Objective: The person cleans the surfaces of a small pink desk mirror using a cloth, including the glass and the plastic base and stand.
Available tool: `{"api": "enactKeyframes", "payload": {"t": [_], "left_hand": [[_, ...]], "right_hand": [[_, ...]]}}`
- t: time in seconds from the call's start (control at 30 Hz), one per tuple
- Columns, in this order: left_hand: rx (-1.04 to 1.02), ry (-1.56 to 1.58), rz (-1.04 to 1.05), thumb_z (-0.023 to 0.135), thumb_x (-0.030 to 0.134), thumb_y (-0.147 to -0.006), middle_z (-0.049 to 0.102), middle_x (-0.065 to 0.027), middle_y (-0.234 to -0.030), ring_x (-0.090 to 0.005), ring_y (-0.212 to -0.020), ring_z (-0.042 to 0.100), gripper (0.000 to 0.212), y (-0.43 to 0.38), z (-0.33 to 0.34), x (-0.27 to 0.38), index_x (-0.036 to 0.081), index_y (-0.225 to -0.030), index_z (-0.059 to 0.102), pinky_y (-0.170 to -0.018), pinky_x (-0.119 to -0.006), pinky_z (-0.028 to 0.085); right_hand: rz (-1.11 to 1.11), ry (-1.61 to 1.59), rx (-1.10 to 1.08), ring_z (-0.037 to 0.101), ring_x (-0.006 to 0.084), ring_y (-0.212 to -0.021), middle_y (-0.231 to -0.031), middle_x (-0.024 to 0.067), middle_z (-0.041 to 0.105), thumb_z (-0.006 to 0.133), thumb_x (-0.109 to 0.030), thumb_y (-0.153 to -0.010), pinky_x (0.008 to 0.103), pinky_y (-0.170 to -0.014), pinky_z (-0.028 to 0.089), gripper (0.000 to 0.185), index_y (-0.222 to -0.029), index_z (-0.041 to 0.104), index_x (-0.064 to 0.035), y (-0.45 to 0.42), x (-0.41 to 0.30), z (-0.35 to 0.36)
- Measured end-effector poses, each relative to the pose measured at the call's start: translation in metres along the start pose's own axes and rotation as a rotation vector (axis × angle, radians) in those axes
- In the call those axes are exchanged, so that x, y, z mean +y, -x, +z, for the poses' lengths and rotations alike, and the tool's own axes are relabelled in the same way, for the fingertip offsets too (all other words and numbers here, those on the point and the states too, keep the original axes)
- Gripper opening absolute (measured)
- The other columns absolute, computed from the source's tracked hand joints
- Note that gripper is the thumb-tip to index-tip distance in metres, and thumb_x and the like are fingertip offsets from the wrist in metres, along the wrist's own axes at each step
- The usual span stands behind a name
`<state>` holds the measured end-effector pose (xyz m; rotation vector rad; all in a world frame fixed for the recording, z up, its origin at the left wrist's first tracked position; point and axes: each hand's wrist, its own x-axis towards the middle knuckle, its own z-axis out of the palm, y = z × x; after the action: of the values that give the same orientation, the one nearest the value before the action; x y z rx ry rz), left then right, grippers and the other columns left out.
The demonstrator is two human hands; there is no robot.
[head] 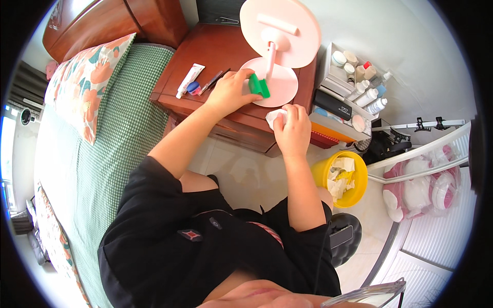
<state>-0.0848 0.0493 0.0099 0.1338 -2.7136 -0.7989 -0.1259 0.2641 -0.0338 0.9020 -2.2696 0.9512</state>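
My left hand (232, 89) grips a small green plastic piece (259, 85) with a bent, channel-like shape between thumb and fingers. It is over the round base (284, 89) of a pink tabletop stand, whose post carries a large oval panel (308, 38). Whether the green piece touches the base I cannot tell. A crumpled white tissue (274, 118) is pinched in my right hand (293, 131), just off the front edge of the reddish-brown wooden cabinet (169, 82). Left of my left hand lie a white tube (190, 81), a small blue-lidded jar (193, 88) and slim dark pen-like items (213, 80).
Right of the cabinet stands a white organizer (327, 73) with several bottles and a black glasses case (332, 104). A yellow bin (360, 184) holding crumpled tissues is by my right knee. A bed with a green checked cover (127, 115) borders the left side.
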Motion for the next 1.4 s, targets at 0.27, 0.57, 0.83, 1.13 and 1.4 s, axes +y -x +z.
{"api": "enactKeyframes", "payload": {"t": [0.27, 0.57, 0.83, 1.13, 1.4], "left_hand": [[0.258, -0.094, 0.021, 0.075, 0.022, -0.082, 0.064, -0.0181, -0.120, -0.0363, -0.120, 0.054, 0.049, 0.017, -0.055, -0.013, 0.003, -0.124, 0.060, -0.103, -0.045, 0.043], [0.069, -0.260, -0.163, 0.068, 0.015, -0.088, 0.067, -0.0153, -0.113, -0.0342, -0.107, 0.059, 0.038, 0.075, -0.091, -0.084, 0.011, -0.126, 0.064, -0.096, -0.041, 0.046], [0.279, 0.112, -0.228, 0.066, 0.017, -0.092, 0.070, -0.0173, -0.111, -0.0284, -0.098, 0.069, 0.032, 0.026, -0.090, -0.077, 0.011, -0.123, 0.067, -0.087, -0.033, 0.052], [-0.002, -0.038, -0.044, 0.068, 0.017, -0.086, 0.070, -0.0104, -0.107, -0.0305, -0.103, 0.063, 0.031, -0.044, -0.009, -0.038, 0.022, -0.116, 0.072, -0.092, -0.040, 0.052], [0.045, -0.061, 0.078, 0.062, 0.018, -0.091, 0.069, -0.0195, -0.112, -0.0373, -0.102, 0.064, 0.031, -0.046, -0.052, -0.038, 0.003, -0.117, 0.067, -0.092, -0.042, 0.049]], "right_hand": [[0.011, -0.002, -0.026, 0.061, 0.0346, -0.089, -0.099, 0.0118, 0.061, 0.066, -0.012, -0.081, 0.0464, -0.077, 0.049, 0.021, -0.100, 0.062, -0.0052, 0.000, 0.007, -0.004], [-0.004, 0.028, -0.031, 0.061, 0.0323, -0.087, -0.098, 0.0100, 0.061, 0.065, -0.014, -0.081, 0.0448, -0.076, 0.049, 0.021, -0.100, 0.062, -0.0062, 0.002, 0.005, -0.002], [-0.009, 0.020, -0.028, 0.060, 0.0317, -0.083, -0.094, 0.0098, 0.060, 0.065, -0.013, -0.081, 0.0453, -0.075, 0.048, 0.018, -0.097, 0.062, -0.0063, 0.001, 0.002, -0.002], [-0.024, -0.002, -0.016, 0.060, 0.0325, -0.081, -0.091, 0.0101, 0.059, 0.065, -0.013, -0.080, 0.0452, -0.072, 0.048, 0.018, -0.096, 0.062, -0.0058, 0.000, 0.001, 0.000], [0.010, 0.023, -0.024, 0.060, 0.0332, -0.084, -0.094, 0.0105, 0.059, 0.065, -0.014, -0.080, 0.0456, -0.074, 0.048, 0.017, -0.096, 0.061, -0.0067, 0.002, 0.005, -0.004]]}}
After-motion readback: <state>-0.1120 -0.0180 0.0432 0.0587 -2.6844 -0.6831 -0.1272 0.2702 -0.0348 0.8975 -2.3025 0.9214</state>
